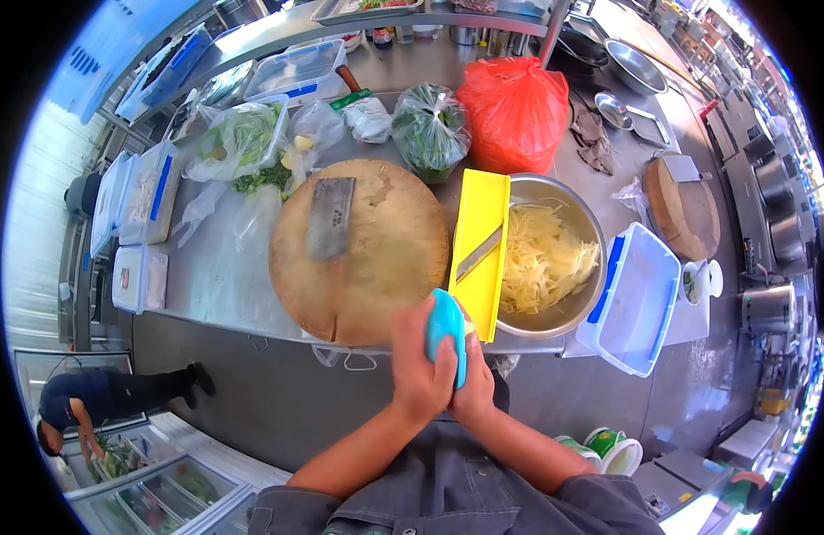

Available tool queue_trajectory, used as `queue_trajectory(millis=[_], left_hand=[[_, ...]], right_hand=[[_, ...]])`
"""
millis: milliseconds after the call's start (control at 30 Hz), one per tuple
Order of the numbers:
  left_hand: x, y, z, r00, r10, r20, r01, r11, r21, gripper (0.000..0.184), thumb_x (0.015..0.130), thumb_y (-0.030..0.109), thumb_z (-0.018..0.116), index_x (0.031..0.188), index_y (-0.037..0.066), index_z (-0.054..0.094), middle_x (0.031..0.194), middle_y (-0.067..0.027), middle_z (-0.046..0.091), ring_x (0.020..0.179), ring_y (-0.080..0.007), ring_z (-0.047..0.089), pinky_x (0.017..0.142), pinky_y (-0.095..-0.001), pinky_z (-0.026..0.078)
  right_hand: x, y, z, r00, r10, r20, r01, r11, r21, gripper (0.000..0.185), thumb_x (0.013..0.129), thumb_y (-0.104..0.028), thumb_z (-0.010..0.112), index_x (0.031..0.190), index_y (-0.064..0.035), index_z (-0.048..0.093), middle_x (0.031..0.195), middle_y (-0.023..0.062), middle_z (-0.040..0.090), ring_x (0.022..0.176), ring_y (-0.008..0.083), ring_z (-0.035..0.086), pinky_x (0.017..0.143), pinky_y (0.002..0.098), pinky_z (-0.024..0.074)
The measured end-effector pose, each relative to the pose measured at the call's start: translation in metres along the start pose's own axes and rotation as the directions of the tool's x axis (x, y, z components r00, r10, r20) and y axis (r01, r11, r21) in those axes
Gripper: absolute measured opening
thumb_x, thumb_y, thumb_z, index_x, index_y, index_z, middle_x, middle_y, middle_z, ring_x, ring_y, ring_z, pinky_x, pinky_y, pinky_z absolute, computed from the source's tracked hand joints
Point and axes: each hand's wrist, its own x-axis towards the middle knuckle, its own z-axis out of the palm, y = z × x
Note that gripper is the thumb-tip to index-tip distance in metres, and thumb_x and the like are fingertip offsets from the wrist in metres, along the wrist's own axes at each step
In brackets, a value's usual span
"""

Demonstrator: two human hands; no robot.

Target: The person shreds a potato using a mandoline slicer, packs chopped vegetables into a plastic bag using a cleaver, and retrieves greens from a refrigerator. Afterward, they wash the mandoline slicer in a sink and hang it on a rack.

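Note:
Close together at the table's front edge, my left hand (418, 366) and my right hand (473, 379) are both closed around a blue holder (446, 332). A small pale piece shows beside the holder, mostly hidden by my fingers. Just beyond it, a yellow slicer (479, 259) with a slanted metal blade leans over the left rim of a steel bowl (599, 254). Pale yellow shreds (544, 260) fill much of the bowl. To the left, a cleaver (330, 218) lies flat on a round wooden board (389, 232).
Behind the board stand a red bag (516, 116), a bag of greens (430, 129) and a white-green packet (365, 118). A clear bin (639, 299) sits right of the bowl. Lidded boxes (149, 196) are at the left. A person (82, 397) bends over a cooler at lower left.

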Motion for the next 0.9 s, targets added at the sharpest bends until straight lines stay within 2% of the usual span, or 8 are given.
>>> queue_trajectory(millis=[33, 200, 267, 367, 467, 567, 733, 900], left_hand=[[-0.001, -0.001, 0.003, 0.999, 0.031, 0.014, -0.031, 0.999, 0.029, 0.047, 0.094, 0.017, 0.055, 0.134, -0.006, 0.044, 0.119, -0.0222, 0.052, 0.106, -0.0338, 0.053, 0.093, -0.0420, 0.043], [-0.001, -0.015, 0.015, 0.994, 0.066, 0.091, -0.074, 0.994, 0.083, 0.048, 0.096, 0.019, 0.053, 0.136, -0.006, 0.044, 0.123, -0.0247, 0.053, 0.111, -0.0371, 0.055, 0.097, -0.0430, 0.043], [0.005, -0.034, 0.020, 0.972, -0.202, 0.124, 0.206, 0.978, -0.018, 0.042, 0.100, 0.015, 0.047, 0.139, 0.000, 0.045, 0.122, -0.0156, 0.052, 0.105, -0.0239, 0.054, 0.091, -0.0318, 0.043], [0.030, -0.049, 0.021, 0.992, -0.090, 0.084, 0.079, 0.989, 0.124, 0.040, 0.098, 0.012, 0.050, 0.137, 0.001, 0.047, 0.118, -0.0150, 0.054, 0.101, -0.0236, 0.055, 0.088, -0.0322, 0.045], [0.048, -0.058, 0.035, 0.982, 0.119, 0.147, -0.165, 0.920, 0.356, 0.042, 0.093, 0.012, 0.058, 0.134, 0.003, 0.051, 0.113, -0.0174, 0.054, 0.100, -0.0310, 0.055, 0.086, -0.0407, 0.046], [0.048, -0.070, 0.065, 0.957, 0.161, 0.240, -0.268, 0.807, 0.526, 0.048, 0.086, 0.020, 0.068, 0.130, 0.008, 0.056, 0.112, -0.0222, 0.051, 0.101, -0.0390, 0.052, 0.084, -0.0472, 0.047], [0.043, -0.096, 0.094, 0.933, 0.196, 0.303, -0.352, 0.681, 0.643, 0.047, 0.085, 0.021, 0.069, 0.129, 0.010, 0.057, 0.113, -0.0236, 0.049, 0.100, -0.0407, 0.051, 0.083, -0.0487, 0.047], [0.043, -0.099, 0.105, 0.926, 0.195, 0.325, -0.373, 0.613, 0.696, 0.046, 0.085, 0.022, 0.069, 0.128, 0.011, 0.058, 0.114, -0.0240, 0.048, 0.099, -0.0413, 0.050, 0.082, -0.0501, 0.047]], right_hand=[[-0.003, 0.000, -0.004, 1.000, 0.012, 0.005, -0.012, 1.000, -0.008, 0.057, 0.108, -0.031, 0.017, 0.152, 0.0037, 0.022, 0.158, 0.0153, 0.026, 0.147, 0.0254, 0.021, 0.121, 0.0350, 0.0155], [0.007, 0.015, -0.027, 0.993, -0.112, 0.022, 0.113, 0.990, -0.086, 0.057, 0.108, -0.031, 0.018, 0.153, 0.0040, 0.020, 0.158, 0.0157, 0.025, 0.148, 0.0257, 0.021, 0.121, 0.0352, 0.0148], [0.006, 0.018, -0.044, 0.992, -0.121, 0.022, 0.122, 0.988, -0.092, 0.057, 0.108, -0.031, 0.021, 0.153, 0.0036, 0.019, 0.159, 0.0156, 0.024, 0.148, 0.0259, 0.021, 0.120, 0.0357, 0.0149], [-0.007, 0.012, -0.069, 0.905, -0.317, -0.284, 0.229, 0.925, -0.303, 0.046, 0.103, -0.014, 0.044, 0.144, 0.0022, 0.033, 0.139, 0.0146, 0.044, 0.131, 0.0224, 0.042, 0.111, 0.0345, 0.0316], [-0.008, 0.059, -0.110, 0.828, -0.016, -0.560, -0.061, 0.991, -0.118, 0.038, 0.098, -0.017, 0.059, 0.128, -0.0007, 0.043, 0.115, 0.0072, 0.053, 0.100, 0.0116, 0.055, 0.084, 0.0246, 0.0455], [0.012, 0.084, -0.114, 0.853, 0.247, -0.459, -0.181, 0.966, 0.184, 0.042, 0.095, -0.023, 0.066, 0.125, -0.0005, 0.046, 0.101, 0.0056, 0.060, 0.079, 0.0117, 0.060, 0.064, 0.0233, 0.0451], [0.037, 0.093, -0.121, 0.895, 0.252, -0.368, -0.186, 0.961, 0.205, 0.033, 0.097, -0.022, 0.064, 0.118, -0.0007, 0.051, 0.095, 0.0063, 0.063, 0.079, 0.0123, 0.062, 0.066, 0.0244, 0.0468], [0.044, 0.100, -0.114, 0.931, 0.103, -0.351, 0.015, 0.948, 0.316, 0.021, 0.099, -0.015, 0.058, 0.115, -0.0018, 0.052, 0.095, 0.0061, 0.064, 0.079, 0.0138, 0.062, 0.069, 0.0270, 0.0490]])
